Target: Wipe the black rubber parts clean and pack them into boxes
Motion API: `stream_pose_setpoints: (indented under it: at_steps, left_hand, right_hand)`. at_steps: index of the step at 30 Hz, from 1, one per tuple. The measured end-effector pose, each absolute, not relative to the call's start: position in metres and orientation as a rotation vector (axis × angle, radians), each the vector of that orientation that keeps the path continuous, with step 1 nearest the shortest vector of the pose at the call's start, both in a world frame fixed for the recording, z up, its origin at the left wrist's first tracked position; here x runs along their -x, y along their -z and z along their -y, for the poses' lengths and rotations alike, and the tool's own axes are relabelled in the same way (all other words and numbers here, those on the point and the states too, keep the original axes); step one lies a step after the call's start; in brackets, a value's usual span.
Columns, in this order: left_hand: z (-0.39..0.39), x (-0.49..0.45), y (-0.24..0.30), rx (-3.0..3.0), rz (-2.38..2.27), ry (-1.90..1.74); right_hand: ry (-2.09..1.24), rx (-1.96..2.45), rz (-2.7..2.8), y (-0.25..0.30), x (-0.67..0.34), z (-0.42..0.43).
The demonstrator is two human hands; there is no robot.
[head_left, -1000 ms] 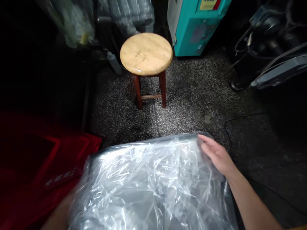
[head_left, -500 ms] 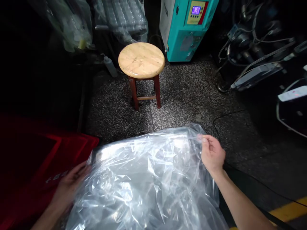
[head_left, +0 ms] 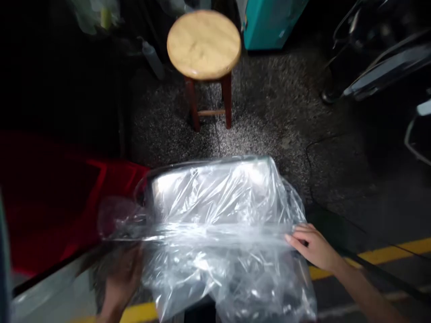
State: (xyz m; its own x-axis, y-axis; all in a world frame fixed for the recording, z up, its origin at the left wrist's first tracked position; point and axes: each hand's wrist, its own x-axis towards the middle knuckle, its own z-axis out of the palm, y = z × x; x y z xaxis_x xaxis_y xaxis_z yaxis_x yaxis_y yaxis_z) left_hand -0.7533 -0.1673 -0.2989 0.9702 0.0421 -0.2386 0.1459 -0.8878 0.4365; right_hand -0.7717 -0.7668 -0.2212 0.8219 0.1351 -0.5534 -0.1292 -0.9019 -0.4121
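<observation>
A large clear plastic bag (head_left: 232,188) spreads wrinkled and shiny across the front of the view, draped over a box-like shape with pale corners. My right hand (head_left: 311,244) pinches the bag's edge at the right, thumb against fingers. A folded, stretched band of film runs from there across to the left. At its left end, my left hand (head_left: 123,278) lies just below the film, smeared by motion and partly in shadow. Whether its fingers grip the film cannot be made out.
Beyond the bag stands a wooden stool (head_left: 204,45) on the speckled floor (head_left: 256,121). A teal machine (head_left: 269,24) is behind it. Red material (head_left: 111,179) lies at left; dark equipment with cables (head_left: 387,67) is at right. A yellow floor line (head_left: 393,251) crosses below.
Both hands have moved down and toward me, drawing the film's edge back over the bag. The view has tilted downward, so the stool and machine sit higher.
</observation>
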Motion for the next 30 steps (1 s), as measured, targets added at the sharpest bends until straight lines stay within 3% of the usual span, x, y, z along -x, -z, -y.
stream_pose_setpoints:
  at_steps: [5, 13, 18, 21, 23, 25, 30]
  left_hand:
    - [0.159, 0.839, 0.282, -2.626, 0.216, 0.470]
    - [0.192, 0.895, 0.217, -2.734, 0.497, 0.829]
    - [0.230, 0.859, 0.171, -2.743, 0.419, 0.849]
    - [0.252, 0.803, 0.155, -2.657, 0.438, 0.586]
    - [0.272, 0.763, 0.157, -2.479, 0.617, 0.564]
    - [0.299, 0.732, 0.172, -2.406, 0.683, 0.599]
    - [0.368, 0.708, 0.233, -2.533, 1.009, 0.708]
  right_hand:
    - [-0.793, 2.579, -0.043, 0.222, 0.839, 0.774]
    - [-0.612, 2.780, 0.037, 0.220, 0.896, 0.789]
    - [-1.084, 2.781, -0.088, 0.205, 0.889, 0.785]
    - [-0.919, 2.975, -0.173, 0.187, 0.867, 0.770]
    - [-0.641, 3.057, -0.101, 0.172, 0.850, 0.749]
    - [-0.607, 2.919, 0.172, 0.160, 0.833, 0.722]
    - [-1.145, 2.352, 0.533, 0.142, 0.825, 0.654]
